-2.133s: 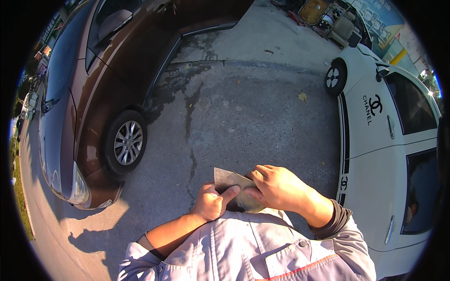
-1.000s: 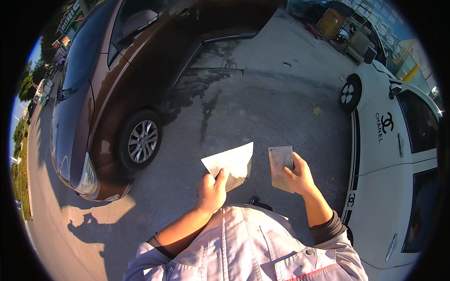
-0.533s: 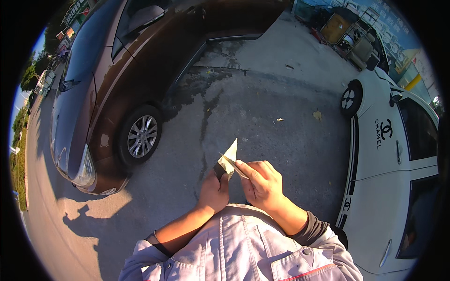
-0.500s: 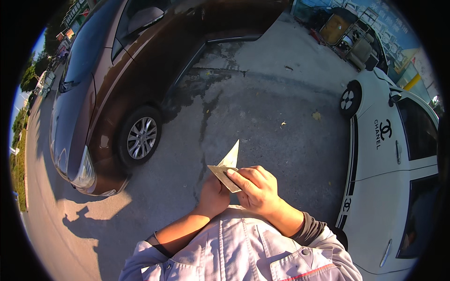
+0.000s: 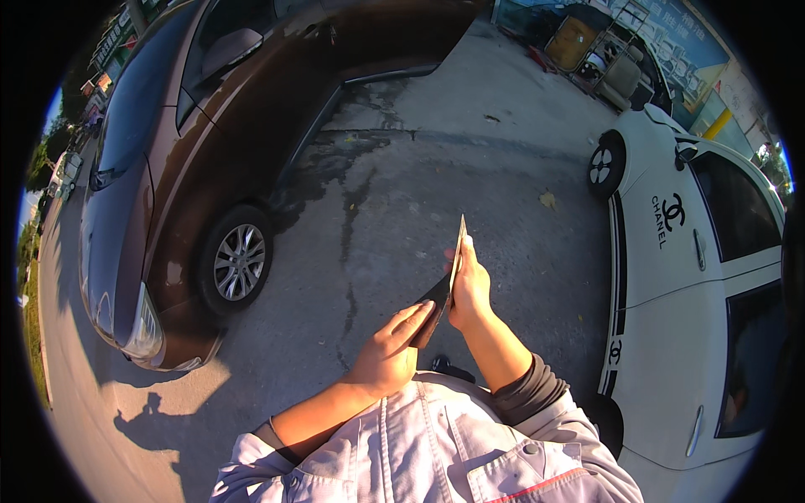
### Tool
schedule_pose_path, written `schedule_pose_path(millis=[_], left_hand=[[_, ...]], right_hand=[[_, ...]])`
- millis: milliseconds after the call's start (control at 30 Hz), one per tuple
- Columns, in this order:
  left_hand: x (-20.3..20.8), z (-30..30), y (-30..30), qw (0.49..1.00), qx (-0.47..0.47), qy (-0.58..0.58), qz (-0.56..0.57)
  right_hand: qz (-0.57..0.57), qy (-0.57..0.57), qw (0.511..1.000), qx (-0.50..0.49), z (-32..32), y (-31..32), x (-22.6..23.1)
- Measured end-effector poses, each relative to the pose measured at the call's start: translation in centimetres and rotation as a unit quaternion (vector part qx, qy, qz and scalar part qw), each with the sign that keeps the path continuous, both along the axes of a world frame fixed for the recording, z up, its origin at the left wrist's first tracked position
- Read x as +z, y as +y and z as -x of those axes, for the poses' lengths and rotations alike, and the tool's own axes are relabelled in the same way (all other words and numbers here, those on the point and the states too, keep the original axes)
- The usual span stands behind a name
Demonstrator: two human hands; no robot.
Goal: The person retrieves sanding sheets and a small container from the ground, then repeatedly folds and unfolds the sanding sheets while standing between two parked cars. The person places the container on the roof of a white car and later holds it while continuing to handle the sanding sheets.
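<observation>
Against flat left hand (image 5: 384, 350) — dark sheet (image 5: 437, 302)

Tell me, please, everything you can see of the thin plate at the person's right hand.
The thin plate shows almost edge-on, as a narrow pale strip tapering to a point at the top. It looks flat and stiff; its material and full outline cannot be told from this angle. It stands nearly upright in the air, leaning slightly right. The right hand grips it from the right. Its lower part meets or overlaps the darker plate at the left hand; contact is unclear.
</observation>
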State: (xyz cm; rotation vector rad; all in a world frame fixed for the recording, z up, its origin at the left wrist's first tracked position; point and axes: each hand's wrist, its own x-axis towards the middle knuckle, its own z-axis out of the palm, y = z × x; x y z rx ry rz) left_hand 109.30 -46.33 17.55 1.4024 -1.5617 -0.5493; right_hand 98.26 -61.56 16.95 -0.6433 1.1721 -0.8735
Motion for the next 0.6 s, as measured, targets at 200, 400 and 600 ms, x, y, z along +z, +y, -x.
schedule_pose_path(millis=[200, 400, 600], left_hand=[[0.3, -0.4, -0.4, 0.996, 0.055, -0.051, 0.041], [0.8, 1.0, -0.6, 0.999, -0.04, -0.016, 0.022], [1.4, -0.1, -1.4, 0.997, 0.066, -0.024, 0.035]], right_hand=[[0.11, 0.086, 0.978, 0.153, 2.3, 5.4, -0.8], [0.073, -0.018, 0.996, -0.05, 2.1, 1.5, -1.4], [0.158, 0.121, 0.967, 0.161, 4.2, 7.9, -2.4]])
